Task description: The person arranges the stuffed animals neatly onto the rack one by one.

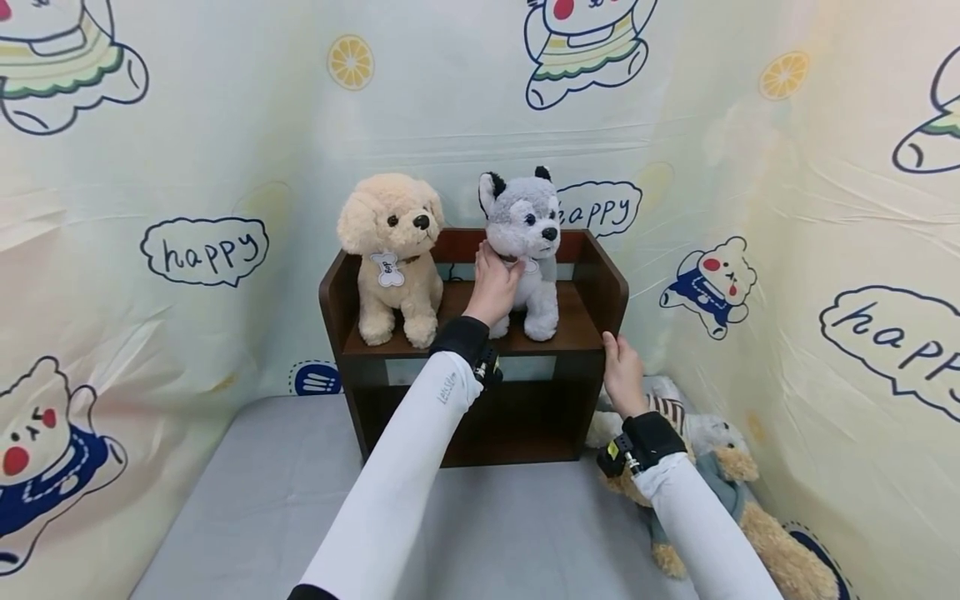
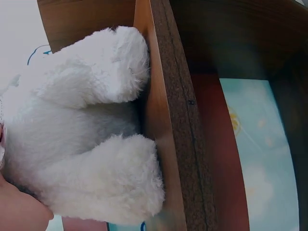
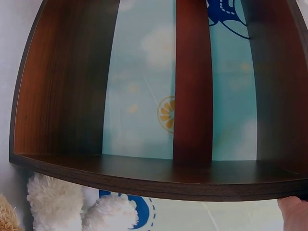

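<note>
A grey-and-white husky plush sits upright on the top tier of a small dark-brown wooden shelf, at its right half. My left hand holds it at the neck and chest from its left side. In the left wrist view its white forelegs reach down to the board. Fairly straight, the fingers of my right hand rest against the outer face of the shelf's right side panel. One fingertip shows at that panel in the right wrist view.
A cream puppy plush with a bone-shaped tag sits on the top tier's left half. Several plush toys lie piled right of the shelf, beside my right forearm. The shelf stands on a grey-covered surface before a printed cloth backdrop.
</note>
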The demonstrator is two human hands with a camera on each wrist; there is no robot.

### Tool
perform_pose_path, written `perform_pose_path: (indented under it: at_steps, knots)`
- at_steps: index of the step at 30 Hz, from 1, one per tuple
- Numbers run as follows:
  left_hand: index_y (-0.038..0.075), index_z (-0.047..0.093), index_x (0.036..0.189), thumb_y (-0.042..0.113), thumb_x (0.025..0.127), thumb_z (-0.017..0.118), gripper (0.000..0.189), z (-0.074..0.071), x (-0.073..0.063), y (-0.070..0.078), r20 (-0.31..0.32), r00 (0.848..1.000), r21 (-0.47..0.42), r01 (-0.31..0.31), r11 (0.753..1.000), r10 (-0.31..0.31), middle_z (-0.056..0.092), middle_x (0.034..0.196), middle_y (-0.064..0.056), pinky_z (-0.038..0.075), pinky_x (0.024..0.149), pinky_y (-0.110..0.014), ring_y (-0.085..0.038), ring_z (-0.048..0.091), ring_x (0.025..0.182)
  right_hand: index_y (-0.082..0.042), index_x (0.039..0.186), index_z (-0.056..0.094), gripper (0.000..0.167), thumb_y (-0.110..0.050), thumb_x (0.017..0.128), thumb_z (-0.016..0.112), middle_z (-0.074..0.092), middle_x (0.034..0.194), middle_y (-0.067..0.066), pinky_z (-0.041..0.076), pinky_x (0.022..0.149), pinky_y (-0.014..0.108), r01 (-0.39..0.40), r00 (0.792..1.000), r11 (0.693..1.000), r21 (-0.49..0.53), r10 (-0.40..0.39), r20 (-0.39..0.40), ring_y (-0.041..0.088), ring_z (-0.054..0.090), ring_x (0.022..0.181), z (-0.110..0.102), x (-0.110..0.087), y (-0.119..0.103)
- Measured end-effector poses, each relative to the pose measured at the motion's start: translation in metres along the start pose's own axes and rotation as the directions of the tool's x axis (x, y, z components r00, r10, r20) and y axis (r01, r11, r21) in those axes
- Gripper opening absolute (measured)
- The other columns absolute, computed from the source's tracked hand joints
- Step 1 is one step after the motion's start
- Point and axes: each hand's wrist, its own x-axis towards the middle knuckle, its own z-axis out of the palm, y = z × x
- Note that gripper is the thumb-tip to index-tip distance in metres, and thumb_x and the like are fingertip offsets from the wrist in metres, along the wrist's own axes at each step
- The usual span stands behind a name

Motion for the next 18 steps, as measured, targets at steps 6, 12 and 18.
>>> perform_pose_path:
  at_steps: [6,12,18]
  knots:
    - [-0.001,-0.01,0.142,0.04,0.096,0.036,0.077,0.002,0.002,0.001,0.015,1.0,0.009,0.007,1.0,-0.007,-0.008,0.15,-0.018,0.003,0.111,-0.03,-0.028,-0.007,0.137,0.005,0.101,0.051,0.051,-0.04,0.098,0.029,0.037,0.073,0.01,0.032,0.063,0.033,0.012,1.0,1.0,-0.027,-0.013,-0.019,0.027,0.042,0.074,-0.001,0.0,0.0]
    - [-0.006,-0.005,0.142,0.031,0.098,0.038,0.072,-0.004,-0.007,0.013,0.019,1.0,0.061,0.016,0.998,-0.018,-0.003,0.149,-0.024,0.007,0.111,-0.035,-0.033,-0.002,0.137,0.004,0.101,0.053,0.049,-0.039,0.098,0.03,0.041,0.076,0.013,0.033,0.064,0.034,0.007,1.0,0.999,-0.037,-0.008,-0.026,0.029,0.043,0.075,-0.001,0.0,-0.001]
    - [-0.008,-0.001,0.141,0.03,0.098,0.039,0.07,-0.004,-0.005,0.013,0.007,1.0,0.064,0.017,0.998,-0.018,0.002,0.148,-0.025,0.006,0.111,-0.034,-0.034,0.001,0.137,0.005,0.097,0.053,0.047,-0.036,0.099,0.031,0.046,0.08,0.018,0.033,0.065,0.034,0.031,0.999,0.997,-0.068,-0.034,-0.038,0.03,0.043,0.075,-0.001,0.001,-0.002]
